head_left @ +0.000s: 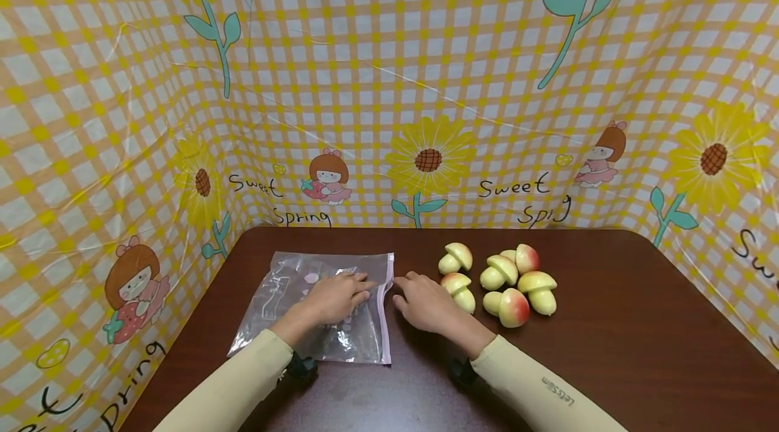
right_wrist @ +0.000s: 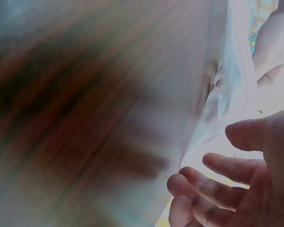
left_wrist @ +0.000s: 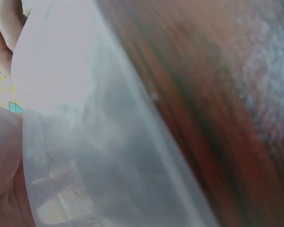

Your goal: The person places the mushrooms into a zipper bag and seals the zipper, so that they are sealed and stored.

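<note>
A clear plastic zip bag [head_left: 359, 345] lies flat on the table, its pale pink zip edge facing right. My left hand [head_left: 336, 297] rests on top of the bag with fingers fairly straight, pointing at the zip edge. Just beyond that edge, my right hand [head_left: 425, 302] has its fingertips close to the zip, beside the nearest mushrooms. In the right wrist view its fingers [right_wrist: 217, 191] are loosely bent, thumb apart, with nothing pinched. The left wrist view shows the bag's film [left_wrist: 118, 142] close up and blurred; part of the left hand [left_wrist: 2, 151] appears at its edge.
Several yellow model mushrooms [head_left: 500, 272], some with red caps, are grouped right of the right hand. The dark brown table [head_left: 621, 310] extends to the right and front. A yellow checked cloth [head_left: 365, 101] with sunflowers hangs around its back and sides.
</note>
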`<state>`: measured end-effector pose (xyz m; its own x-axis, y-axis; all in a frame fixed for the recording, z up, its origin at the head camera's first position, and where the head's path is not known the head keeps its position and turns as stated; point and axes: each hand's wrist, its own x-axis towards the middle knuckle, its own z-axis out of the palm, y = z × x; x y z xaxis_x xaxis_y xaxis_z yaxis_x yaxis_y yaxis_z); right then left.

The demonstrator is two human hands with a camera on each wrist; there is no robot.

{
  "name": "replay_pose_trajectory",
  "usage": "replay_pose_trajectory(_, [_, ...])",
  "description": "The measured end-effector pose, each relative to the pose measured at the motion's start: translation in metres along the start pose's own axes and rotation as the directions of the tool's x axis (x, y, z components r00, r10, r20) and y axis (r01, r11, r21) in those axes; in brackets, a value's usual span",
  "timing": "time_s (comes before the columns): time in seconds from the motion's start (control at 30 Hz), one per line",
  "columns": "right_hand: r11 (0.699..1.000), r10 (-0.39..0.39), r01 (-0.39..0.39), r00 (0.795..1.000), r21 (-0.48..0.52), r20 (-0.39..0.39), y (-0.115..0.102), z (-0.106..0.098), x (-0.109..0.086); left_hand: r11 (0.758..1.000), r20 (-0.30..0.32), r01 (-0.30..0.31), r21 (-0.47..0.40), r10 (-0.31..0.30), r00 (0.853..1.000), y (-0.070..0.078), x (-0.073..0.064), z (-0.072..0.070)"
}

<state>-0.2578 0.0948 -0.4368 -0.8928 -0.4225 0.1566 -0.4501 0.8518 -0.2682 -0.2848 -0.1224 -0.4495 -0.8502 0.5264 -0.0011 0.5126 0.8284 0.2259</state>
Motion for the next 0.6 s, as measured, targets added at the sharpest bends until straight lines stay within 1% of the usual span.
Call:
replay_pose_trajectory(0.07, [1.0, 0.004, -0.004, 1.0, 0.005, -0.004, 0.0001, -0.0008, 0.0017, 1.0, 0.002, 0.004, -0.009, -0.004, 1.0, 0.0004, -0.0003, -0.0009])
replay_pose_trajectory(0.23, [1.0, -0.004, 0.004, 1.0, 0.009, 0.022, -0.0007, -0.0012, 0.0052, 1.0, -0.006, 0.019, -0.022, -0.019, 1.0, 0.0025, -0.0001, -0.0035])
replay_pose_trajectory(0.37, [1.0, -0.007, 0.006, 1.0, 0.014, 0.02, -0.0014, 0.0001, 0.0059, 0.999, -0.008, 0.028, -0.022, -0.028, 1.0, 0.0031, 0.0007, -0.0019])
replay_pose_trajectory(0.47, [1.0, -0.013, 0.012, 1.0, 0.017, 0.014, -0.0014, 0.0017, 0.0061, 0.999, -0.005, 0.026, -0.022, -0.026, 1.0, 0.0034, 0.0003, 0.0001])
replay_pose_trajectory(0.6, [1.0, -0.019, 0.019, 1.0, 0.018, 0.008, -0.0005, 0.0042, 0.0074, 1.0, -0.019, 0.009, -0.024, -0.009, 1.0, 0.0035, -0.0015, 0.0005])
